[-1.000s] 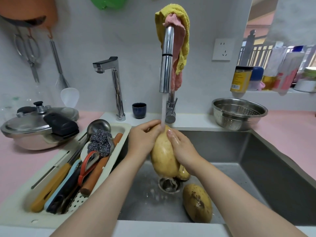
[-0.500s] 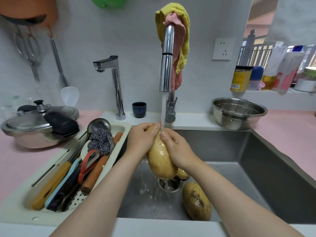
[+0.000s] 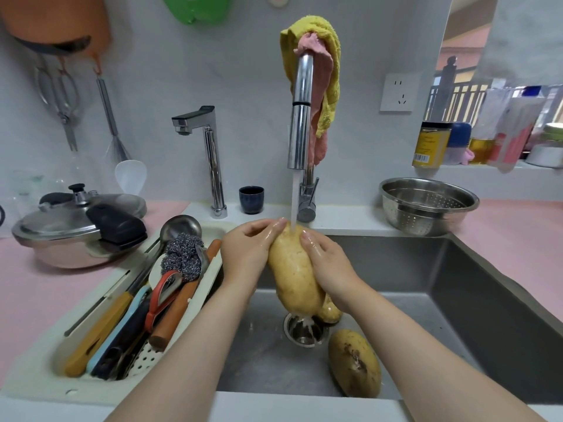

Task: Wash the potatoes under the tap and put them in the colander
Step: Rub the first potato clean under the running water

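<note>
A large yellow potato (image 3: 294,275) stands nearly upright over the sink drain, its top end under the running stream from the tall chrome tap (image 3: 300,117). My left hand (image 3: 246,251) grips its left side and my right hand (image 3: 326,263) wraps its right side. A second, dirt-marked potato (image 3: 355,362) lies on the sink floor at the front. A third potato (image 3: 330,310) peeks out behind my right wrist near the drain. The steel colander (image 3: 428,205) sits on the counter at the back right, with nothing visible inside.
A white drainer tray (image 3: 36,382) with several utensils and a steel scourer (image 3: 182,257) fills the sink's left side. A pressure cooker (image 3: 76,233) stands on the pink counter at left. A second tap (image 3: 210,159) and a dark cup (image 3: 251,199) stand behind.
The potato has risen slightly toward the spout and both hands have shifted along it. The view has tilted a little. The potatoes on the sink floor have not moved.
</note>
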Motion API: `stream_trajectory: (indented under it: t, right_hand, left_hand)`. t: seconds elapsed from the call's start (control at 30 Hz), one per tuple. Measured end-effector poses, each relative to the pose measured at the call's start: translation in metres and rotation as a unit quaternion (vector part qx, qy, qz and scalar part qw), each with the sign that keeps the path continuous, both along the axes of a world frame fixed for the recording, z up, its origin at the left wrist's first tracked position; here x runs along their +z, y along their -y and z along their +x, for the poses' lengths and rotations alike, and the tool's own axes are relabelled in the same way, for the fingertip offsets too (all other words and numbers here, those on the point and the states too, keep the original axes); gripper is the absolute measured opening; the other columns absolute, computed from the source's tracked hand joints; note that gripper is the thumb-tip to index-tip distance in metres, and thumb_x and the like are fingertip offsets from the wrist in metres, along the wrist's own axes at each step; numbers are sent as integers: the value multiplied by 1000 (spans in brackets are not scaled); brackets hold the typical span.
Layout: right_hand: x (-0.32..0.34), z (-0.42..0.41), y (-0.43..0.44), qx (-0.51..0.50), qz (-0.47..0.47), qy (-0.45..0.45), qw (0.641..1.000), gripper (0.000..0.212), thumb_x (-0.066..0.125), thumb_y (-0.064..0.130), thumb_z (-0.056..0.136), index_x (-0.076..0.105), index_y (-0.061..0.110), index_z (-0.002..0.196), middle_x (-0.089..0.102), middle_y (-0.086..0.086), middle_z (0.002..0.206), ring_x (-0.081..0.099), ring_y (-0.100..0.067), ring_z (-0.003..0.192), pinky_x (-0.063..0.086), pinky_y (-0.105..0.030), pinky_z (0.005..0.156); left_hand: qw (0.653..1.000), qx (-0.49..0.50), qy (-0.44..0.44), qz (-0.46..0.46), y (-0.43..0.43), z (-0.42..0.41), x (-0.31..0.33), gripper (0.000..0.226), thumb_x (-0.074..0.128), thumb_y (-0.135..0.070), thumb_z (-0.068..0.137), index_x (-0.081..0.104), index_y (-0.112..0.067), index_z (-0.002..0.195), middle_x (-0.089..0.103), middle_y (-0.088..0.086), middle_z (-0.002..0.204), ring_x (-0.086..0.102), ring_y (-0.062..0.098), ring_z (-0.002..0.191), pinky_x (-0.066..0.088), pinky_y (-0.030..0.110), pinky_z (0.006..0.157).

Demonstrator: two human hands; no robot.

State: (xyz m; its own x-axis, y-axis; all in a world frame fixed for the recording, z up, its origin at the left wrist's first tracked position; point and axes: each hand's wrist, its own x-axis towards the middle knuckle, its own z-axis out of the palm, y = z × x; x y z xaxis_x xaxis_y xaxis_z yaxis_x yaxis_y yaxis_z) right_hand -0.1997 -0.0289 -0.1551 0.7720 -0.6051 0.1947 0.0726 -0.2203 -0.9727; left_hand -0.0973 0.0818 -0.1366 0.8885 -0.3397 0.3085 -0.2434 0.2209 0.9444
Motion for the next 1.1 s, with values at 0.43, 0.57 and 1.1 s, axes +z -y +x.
stream_trajectory:
  t: [0.43,0.57,1.1]
  right_hand:
    - [-1,-1,-6,-29,37,31,998,33,52,43,105,49,37,137,60,6,133,63,-9,113,55,-33,94]
    - [3,0,-11,-19,-11,4,1000,33,51,48,104,46,43,136,55,2,138,56,-18,125,48,-46,109]
    - [30,-4,6,154,-87,-151,973,45,59,26,104,45,41,144,62,2,130,64,-22,117,58,-43,96]
  left_hand:
    - [974,-181,-101,92,-2,-9,-20,96,90,-45,66,43,-38,149,59,-10,138,60,17,124,54,46,102]
    - [962,-211,-52,163,-8,-7,-22,103,91,-53,56,39,-43,144,61,-10,131,62,15,117,56,47,99]
    - [902,-120,195,366,-28,16,-14,97,88,-63,40,62,-36,129,66,-11,116,63,11,102,54,34,90]
